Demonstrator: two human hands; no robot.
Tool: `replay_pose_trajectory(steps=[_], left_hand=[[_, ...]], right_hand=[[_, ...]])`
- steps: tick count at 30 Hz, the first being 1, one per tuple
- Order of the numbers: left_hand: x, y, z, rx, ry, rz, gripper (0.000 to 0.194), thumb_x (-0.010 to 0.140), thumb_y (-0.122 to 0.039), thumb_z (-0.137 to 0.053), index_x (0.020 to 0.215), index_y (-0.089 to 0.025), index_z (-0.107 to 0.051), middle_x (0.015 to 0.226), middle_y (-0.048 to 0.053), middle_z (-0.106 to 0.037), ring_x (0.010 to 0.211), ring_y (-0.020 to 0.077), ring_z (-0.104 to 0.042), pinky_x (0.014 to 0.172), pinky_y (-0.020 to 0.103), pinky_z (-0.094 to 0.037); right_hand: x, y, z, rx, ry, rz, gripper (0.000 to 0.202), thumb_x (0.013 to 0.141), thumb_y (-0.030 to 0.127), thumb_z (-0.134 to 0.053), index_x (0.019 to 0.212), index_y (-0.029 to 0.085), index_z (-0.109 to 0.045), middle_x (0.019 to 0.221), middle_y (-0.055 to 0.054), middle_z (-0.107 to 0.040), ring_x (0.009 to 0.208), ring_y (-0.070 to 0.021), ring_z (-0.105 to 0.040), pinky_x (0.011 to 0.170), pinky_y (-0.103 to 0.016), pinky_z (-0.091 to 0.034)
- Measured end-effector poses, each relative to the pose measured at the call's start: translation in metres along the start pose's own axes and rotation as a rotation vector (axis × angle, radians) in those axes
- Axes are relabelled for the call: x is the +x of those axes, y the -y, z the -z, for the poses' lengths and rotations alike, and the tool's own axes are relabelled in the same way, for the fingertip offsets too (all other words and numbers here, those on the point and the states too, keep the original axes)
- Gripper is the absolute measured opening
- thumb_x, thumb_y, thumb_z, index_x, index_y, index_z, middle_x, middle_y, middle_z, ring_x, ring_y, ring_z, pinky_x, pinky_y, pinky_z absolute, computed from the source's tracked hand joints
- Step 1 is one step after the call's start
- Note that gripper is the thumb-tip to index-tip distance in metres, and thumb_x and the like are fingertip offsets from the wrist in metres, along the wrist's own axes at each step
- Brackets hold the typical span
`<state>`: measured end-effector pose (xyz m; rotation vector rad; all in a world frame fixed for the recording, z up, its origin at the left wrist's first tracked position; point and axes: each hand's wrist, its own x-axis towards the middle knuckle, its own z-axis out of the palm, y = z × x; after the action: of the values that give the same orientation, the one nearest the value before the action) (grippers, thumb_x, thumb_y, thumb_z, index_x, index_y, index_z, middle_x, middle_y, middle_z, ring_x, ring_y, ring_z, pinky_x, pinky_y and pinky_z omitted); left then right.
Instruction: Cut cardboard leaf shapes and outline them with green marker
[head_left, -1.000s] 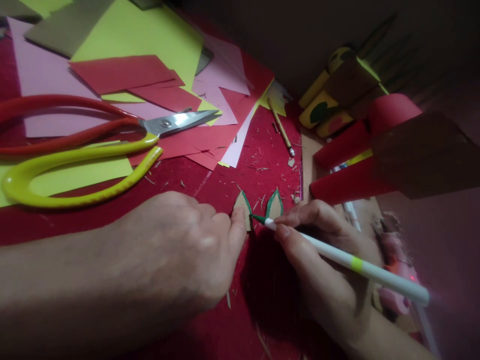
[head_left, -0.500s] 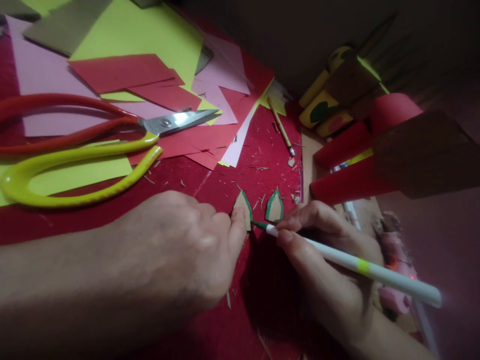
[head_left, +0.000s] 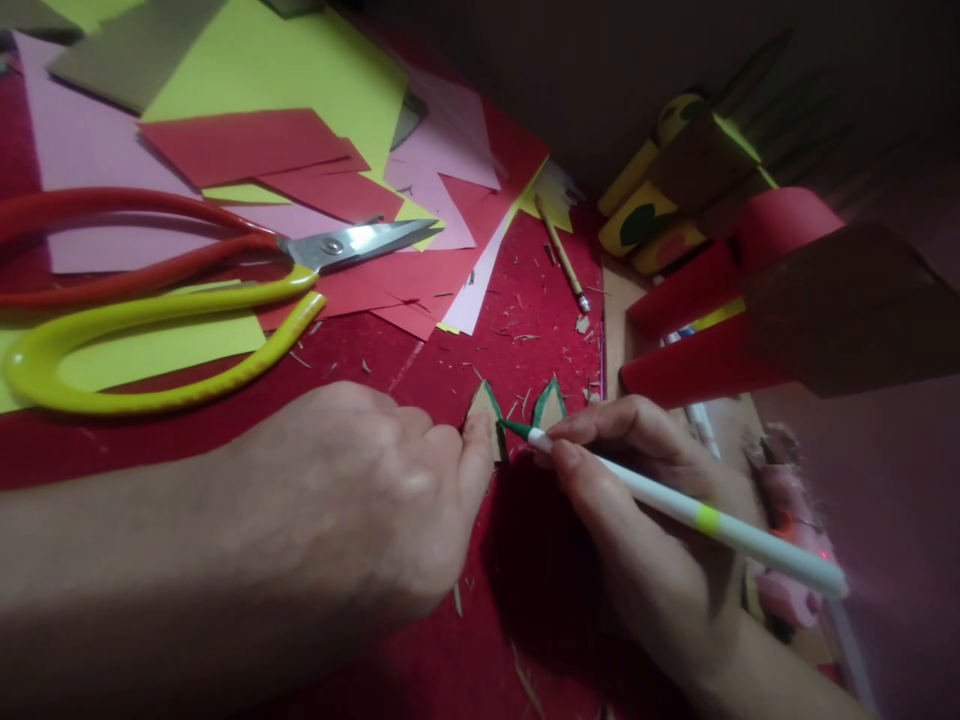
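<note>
My left hand (head_left: 367,500) is closed, its fingers curled, with a fingertip pressing a small pointed cardboard piece (head_left: 484,405) onto the red surface. Green colour runs along that piece's right edge. In my right hand (head_left: 652,520) is a white felt-tip pen (head_left: 660,495) with a green tip and a yellow-green band. The tip touches the right edge of the held piece. A second pointed cardboard piece (head_left: 552,406), also edged in green, lies just to the right, its lower part hidden by my right fingers.
Scissors (head_left: 330,246) with red and yellow handles lie at the left on sheets of yellow, pink and red paper (head_left: 247,145). A short pencil (head_left: 562,255) rests among shavings. Red paper rolls (head_left: 690,355) with cardboard and yellow rolls (head_left: 637,220) stand at the right.
The pen tip has moved slightly up and left along the piece's edge, my right hand shifting with it and covering more of the second piece. My left hand stays put.
</note>
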<state>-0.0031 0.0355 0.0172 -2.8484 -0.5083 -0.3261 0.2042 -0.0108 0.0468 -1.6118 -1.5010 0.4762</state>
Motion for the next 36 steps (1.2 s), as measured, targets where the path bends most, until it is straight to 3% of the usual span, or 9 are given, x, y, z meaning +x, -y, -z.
replay_pose_trajectory(steps=[5,9,13,19,24,36], left_hand=[[0.001,-0.001,0.000,0.026,0.006,-0.005,0.054,0.094,0.007,-0.048,0.147,0.006,-0.059,0.079,0.005,-0.076,0.063,0.0211,-0.070,0.051,0.035,-0.047],[0.001,0.000,0.001,-0.010,-0.025,0.012,0.052,0.096,-0.002,-0.052,0.146,0.004,-0.063,0.074,0.003,-0.072,0.059,0.0223,-0.067,0.048,0.037,-0.047],[0.000,-0.002,-0.003,-0.023,-0.035,0.015,0.053,0.096,-0.004,-0.050,0.147,0.005,-0.061,0.076,0.004,-0.073,0.060,0.0235,-0.067,0.049,0.038,-0.048],[0.000,-0.008,-0.017,0.009,-0.182,0.108,0.050,0.094,-0.005,-0.045,0.140,0.004,-0.064,0.070,0.004,-0.072,0.055,0.0240,-0.063,0.047,0.040,-0.041],[-0.001,-0.003,-0.005,-0.019,-0.045,0.020,0.053,0.096,-0.004,-0.049,0.147,0.007,-0.060,0.076,0.005,-0.074,0.062,0.0236,-0.067,0.050,0.038,-0.047],[0.000,-0.001,-0.002,-0.017,-0.019,0.019,0.053,0.099,-0.005,-0.050,0.150,0.004,-0.061,0.076,0.004,-0.073,0.062,0.0221,-0.066,0.051,0.037,-0.045]], right_hand=[[0.000,-0.001,0.001,-0.023,0.006,0.014,0.012,0.079,0.017,-0.069,0.070,0.024,-0.071,0.053,0.003,-0.070,0.039,-0.0129,-0.059,0.040,-0.023,-0.046],[-0.002,-0.002,0.003,-0.015,0.000,0.030,0.014,0.078,0.017,-0.068,0.066,0.025,-0.067,0.049,0.005,-0.064,0.036,-0.0115,-0.054,0.038,-0.022,-0.041],[-0.002,-0.002,0.004,-0.019,0.009,0.033,0.013,0.079,0.016,-0.068,0.069,0.025,-0.069,0.050,0.006,-0.065,0.039,-0.0115,-0.058,0.041,-0.021,-0.044],[0.002,-0.001,0.000,-0.019,0.002,0.040,0.012,0.078,0.018,-0.069,0.068,0.024,-0.070,0.054,0.004,-0.070,0.039,-0.0116,-0.059,0.041,-0.021,-0.046],[0.000,-0.004,0.002,-0.001,0.000,0.043,0.013,0.078,0.018,-0.068,0.066,0.025,-0.068,0.051,0.005,-0.067,0.038,-0.0110,-0.055,0.039,-0.021,-0.042],[-0.002,-0.002,0.002,0.013,-0.010,0.036,0.013,0.078,0.017,-0.068,0.068,0.026,-0.068,0.049,0.006,-0.062,0.037,-0.0113,-0.053,0.039,-0.023,-0.041]])
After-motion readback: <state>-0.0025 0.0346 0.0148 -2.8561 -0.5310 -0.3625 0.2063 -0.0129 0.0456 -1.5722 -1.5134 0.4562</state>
